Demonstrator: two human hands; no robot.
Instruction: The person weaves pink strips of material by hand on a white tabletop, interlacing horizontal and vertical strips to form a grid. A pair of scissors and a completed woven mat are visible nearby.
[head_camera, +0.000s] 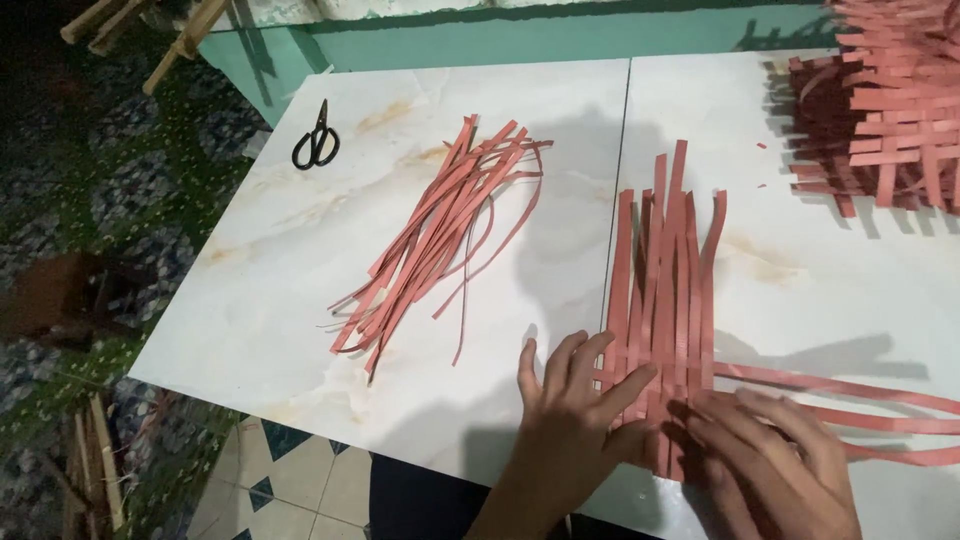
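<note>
On the table (300, 290), the scissors (316, 137) lie far left. A loose bundle of strips (440, 230) lies right of them, mid-table. Further right, upright strips (665, 290) lie side by side, with cross strips (860, 405) running off to the right. Both hands (570, 420) (775, 460) rest on their near ends. A woven mat (890, 110) lies far right.

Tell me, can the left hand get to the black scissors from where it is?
Probably yes, with a long stretch. The left hand lies flat on the red strips; the black scissors sit far across the bare white tabletop, with nothing between.
</note>
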